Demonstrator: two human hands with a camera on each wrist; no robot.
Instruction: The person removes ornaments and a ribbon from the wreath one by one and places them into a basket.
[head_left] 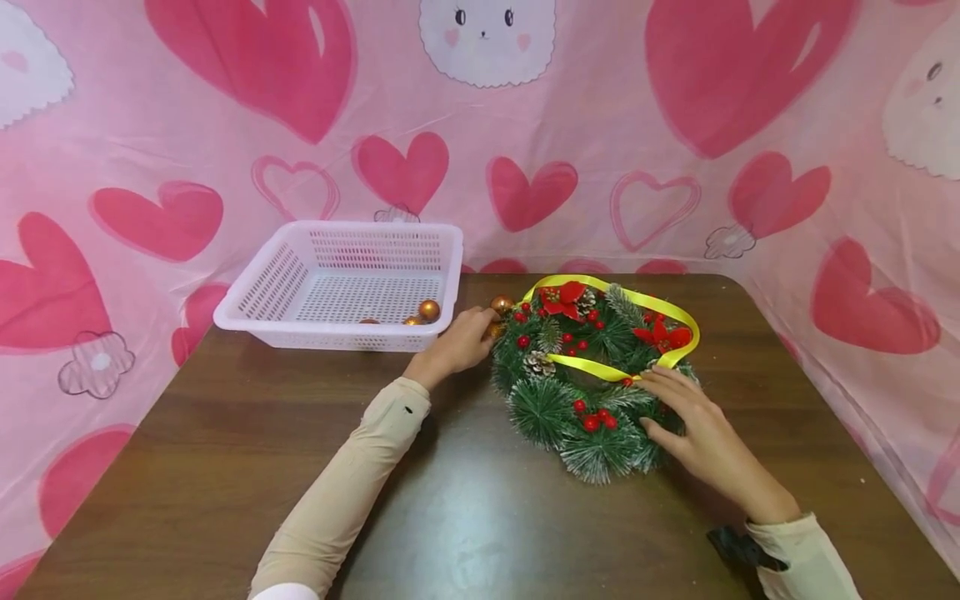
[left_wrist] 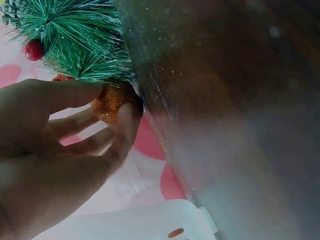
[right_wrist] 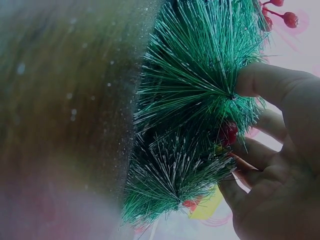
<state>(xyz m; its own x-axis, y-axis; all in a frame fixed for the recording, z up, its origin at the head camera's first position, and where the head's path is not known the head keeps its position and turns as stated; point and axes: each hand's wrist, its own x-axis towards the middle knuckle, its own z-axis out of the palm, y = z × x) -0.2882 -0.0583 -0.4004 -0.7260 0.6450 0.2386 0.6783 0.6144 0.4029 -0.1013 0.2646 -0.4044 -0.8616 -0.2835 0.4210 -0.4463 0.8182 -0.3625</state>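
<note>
A green Christmas wreath [head_left: 543, 412] lies on the table, trimmed with red berries, pinecones and red poinsettias [head_left: 562, 300]. Yellow ribbon [head_left: 660, 303] loops over its far side and crosses its middle. At the wreath's left edge, my left hand [head_left: 467, 337] pinches a glittery copper bauble [left_wrist: 111, 102] between thumb and fingers. Just beyond those fingertips is a shinier copper bauble [head_left: 502, 303]. My right hand [head_left: 705, 429] holds the wreath's right side. Its thumb touches a frosted tuft [right_wrist: 200, 85], and the other fingers reach over the rim, partly hidden by the needles.
A white plastic basket [head_left: 337, 335] with slotted walls stands at the back left of the brown table [head_left: 442, 533]. Inside it lie several copper baubles [head_left: 429, 310]. A pink cloth with hearts [head_left: 532, 192] hangs behind the table's far edge and along the sides.
</note>
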